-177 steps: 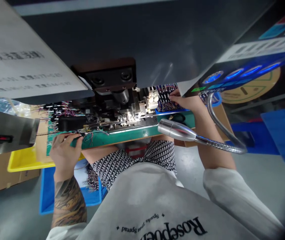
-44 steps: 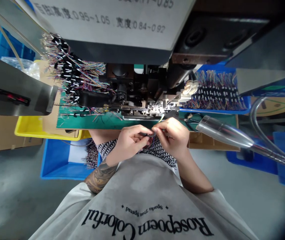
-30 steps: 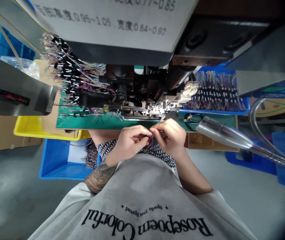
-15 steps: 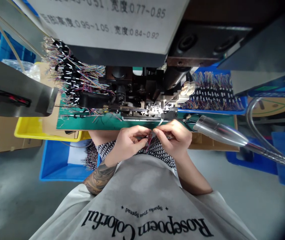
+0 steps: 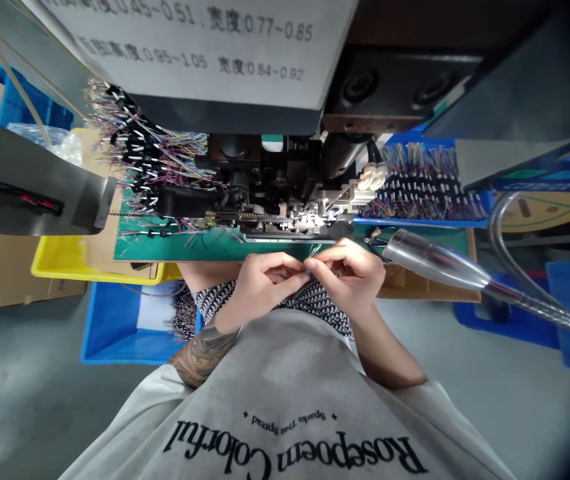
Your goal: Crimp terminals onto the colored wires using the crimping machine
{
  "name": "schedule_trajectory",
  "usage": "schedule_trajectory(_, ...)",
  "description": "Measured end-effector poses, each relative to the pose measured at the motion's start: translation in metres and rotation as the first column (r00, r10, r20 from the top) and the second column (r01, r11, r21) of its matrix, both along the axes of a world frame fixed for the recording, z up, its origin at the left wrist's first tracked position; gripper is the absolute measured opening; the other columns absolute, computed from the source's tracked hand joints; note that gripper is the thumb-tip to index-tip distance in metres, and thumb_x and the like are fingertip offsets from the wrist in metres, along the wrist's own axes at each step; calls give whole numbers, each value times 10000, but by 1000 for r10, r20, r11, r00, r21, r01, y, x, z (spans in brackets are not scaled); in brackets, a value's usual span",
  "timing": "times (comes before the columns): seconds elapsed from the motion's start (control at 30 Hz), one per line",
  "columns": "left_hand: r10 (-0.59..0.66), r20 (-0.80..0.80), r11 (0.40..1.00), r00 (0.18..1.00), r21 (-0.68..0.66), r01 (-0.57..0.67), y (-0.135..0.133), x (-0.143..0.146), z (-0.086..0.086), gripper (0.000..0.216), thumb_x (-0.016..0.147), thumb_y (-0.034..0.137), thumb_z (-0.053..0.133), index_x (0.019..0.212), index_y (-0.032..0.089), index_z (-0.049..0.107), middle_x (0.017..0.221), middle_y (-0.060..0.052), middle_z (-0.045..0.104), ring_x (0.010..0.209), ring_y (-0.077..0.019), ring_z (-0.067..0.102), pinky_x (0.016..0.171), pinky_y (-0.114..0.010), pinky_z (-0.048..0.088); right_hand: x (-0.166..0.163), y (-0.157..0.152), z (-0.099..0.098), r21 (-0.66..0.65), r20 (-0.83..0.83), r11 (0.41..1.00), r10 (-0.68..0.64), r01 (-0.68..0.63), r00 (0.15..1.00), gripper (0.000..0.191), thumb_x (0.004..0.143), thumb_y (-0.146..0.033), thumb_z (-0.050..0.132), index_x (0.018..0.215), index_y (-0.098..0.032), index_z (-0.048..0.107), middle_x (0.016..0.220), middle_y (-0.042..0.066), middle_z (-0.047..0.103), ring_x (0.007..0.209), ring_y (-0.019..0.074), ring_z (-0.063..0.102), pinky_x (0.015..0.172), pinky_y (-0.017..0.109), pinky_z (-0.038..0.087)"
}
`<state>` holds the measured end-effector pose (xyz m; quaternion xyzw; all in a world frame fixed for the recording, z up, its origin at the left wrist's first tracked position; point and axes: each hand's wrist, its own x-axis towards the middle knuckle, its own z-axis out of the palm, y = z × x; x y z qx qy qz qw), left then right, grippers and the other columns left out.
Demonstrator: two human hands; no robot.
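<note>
My left hand (image 5: pixel 269 283) and my right hand (image 5: pixel 347 273) meet fingertip to fingertip over my lap, just in front of the green bench top. Between them is a small bundle of thin coloured wires (image 5: pixel 315 250), its loose ends fanning up past my right fingertips toward the machine. Both hands are closed in a pinch on it; most of its length is hidden by my fingers. Directly beyond my hands is the lit working head of a crimping machine (image 5: pixel 309 220), with a strip of terminals (image 5: pixel 259 216) running into it from the left.
Bundled wires (image 5: pixel 137 147) pile on the left of the bench (image 5: pixel 179 248). More lie in a blue tray (image 5: pixel 425 223) at right. A clear-headed gooseneck lamp (image 5: pixel 429 257) reaches in from the right. Yellow (image 5: pixel 95 267) and blue bins (image 5: pixel 109 327) stand at lower left.
The wire ends between my hands now spread apart in several colours, where a pale end and reddish wires below showed before. My fingertips have drawn closer together.
</note>
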<state>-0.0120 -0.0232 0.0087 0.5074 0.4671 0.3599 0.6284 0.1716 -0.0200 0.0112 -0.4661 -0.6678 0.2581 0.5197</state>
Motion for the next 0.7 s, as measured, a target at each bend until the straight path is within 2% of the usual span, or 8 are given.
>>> schedule_trajectory(0.13,-8,-14,1000,1000,-12,8,1,2,4,159,837,314,833,831,166,777,737,-29,736,573,-118,669,511,-220,612,3,2,0,-50,-76,998,28,-32,997,100,868,-183,797,802,-224,734,661,-31,690,598,108,595,562,275,477)
schedule_trajectory(0.23,-37,72,994,997,-102,44,3,-1,3,188,842,355,828,828,175,778,794,-51,746,639,-147,703,499,-235,630,7,3,-2,-176,-148,982,44,-70,988,109,865,-260,808,789,-221,741,658,-26,657,558,93,531,511,261,427)
schedule_trajectory(0.33,-51,196,984,979,-158,82,4,-4,-1,204,836,383,837,833,186,783,818,-61,757,727,-178,742,531,-252,654,9,4,-7,-320,-224,929,115,-185,968,117,845,-324,829,879,-219,789,628,-36,615,509,72,457,452,239,364)
schedule_trajectory(0.4,-35,233,983,972,-168,76,5,-4,-4,201,824,375,848,831,186,780,808,-57,757,747,-181,749,573,-266,672,7,4,-11,-387,-273,884,163,-263,948,158,834,-349,842,912,-216,807,609,-35,626,497,72,476,438,233,371)
schedule_trajectory(0.57,-13,137,983,990,-177,38,5,-3,-5,202,801,329,862,758,170,746,773,-50,762,680,-164,738,617,-283,680,-1,7,-14,-480,-361,825,125,-298,924,155,815,-359,860,784,-216,811,615,-16,693,540,100,583,498,250,485)
schedule_trajectory(0.7,-17,105,983,994,-182,35,5,-2,-6,199,822,328,842,763,164,745,769,-60,771,658,-166,743,601,-284,675,-2,16,-14,-504,-355,828,62,-247,933,180,826,-363,848,733,-213,811,610,-13,693,516,89,549,468,234,431)
